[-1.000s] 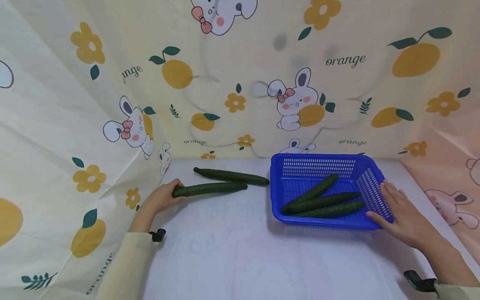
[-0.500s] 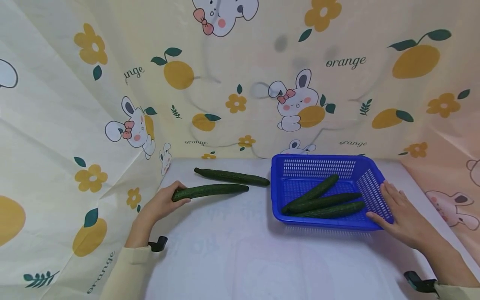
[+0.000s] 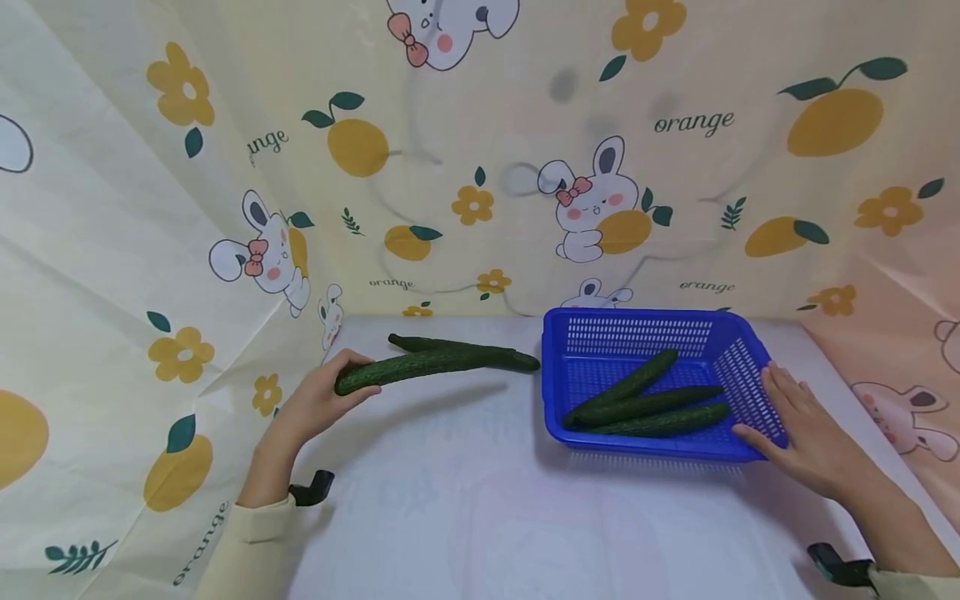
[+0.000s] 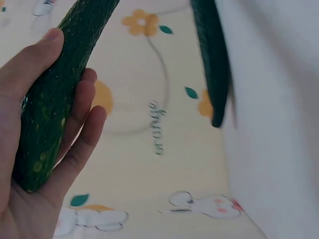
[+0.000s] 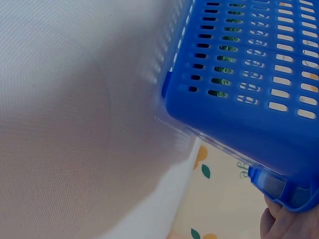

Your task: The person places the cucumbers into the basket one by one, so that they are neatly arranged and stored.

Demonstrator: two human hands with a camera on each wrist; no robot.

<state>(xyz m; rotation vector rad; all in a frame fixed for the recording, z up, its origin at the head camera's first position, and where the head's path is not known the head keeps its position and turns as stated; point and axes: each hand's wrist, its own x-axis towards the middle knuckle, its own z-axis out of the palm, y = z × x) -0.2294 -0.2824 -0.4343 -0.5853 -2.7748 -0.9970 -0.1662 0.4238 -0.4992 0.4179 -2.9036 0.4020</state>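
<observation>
A dark green cucumber (image 3: pixel 412 367) is gripped near its left end by my left hand (image 3: pixel 318 400). It slants up to the right above the table, with its shadow beneath. In the left wrist view the thumb lies on one side of this cucumber (image 4: pixel 65 94) and the fingers on the other. Behind it a second cucumber (image 3: pixel 417 342) lies on the table, partly covered by the held one. My right hand (image 3: pixel 813 437) rests against the right side of a blue plastic basket (image 3: pixel 630 450), fingers extended. Inside the basket lie three cucumbers (image 3: pixel 648 404).
The white table (image 3: pixel 487 500) runs up to a patterned cloth wall (image 3: pixel 450 150) at the back. Similar cloth hangs on the left and right sides. Slots in the basket's side wall (image 5: pixel 239 114) show green behind them in the right wrist view.
My left hand has lifted its cucumber off the table, and the cucumber's far end has risen to overlap the one behind. The right hand and basket have stayed in place.
</observation>
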